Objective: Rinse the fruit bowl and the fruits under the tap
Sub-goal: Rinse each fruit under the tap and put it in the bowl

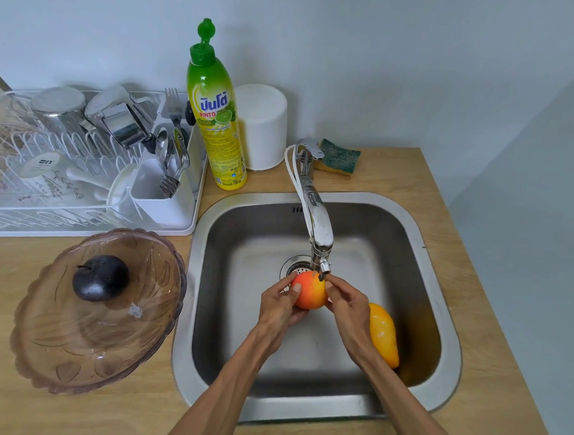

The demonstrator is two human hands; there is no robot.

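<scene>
Over the steel sink [444, 309], the left hand [278, 305] and the right hand [347, 300] hold a red-orange peach-like fruit [310, 290] between them, fingers [290, 281] curled round its sides, right under the tap [317, 222] spout. Just right of the right-hand fingers a yellow mango [384, 334] lies in the basin. Well left of the left-hand fingers, on the counter [90, 420], sits the brownish glass fruit bowl [70, 342] (a dark plum [101, 278] inside). Beyond stand a dish soap bottle [217, 121] and sponge [337, 157].
</scene>
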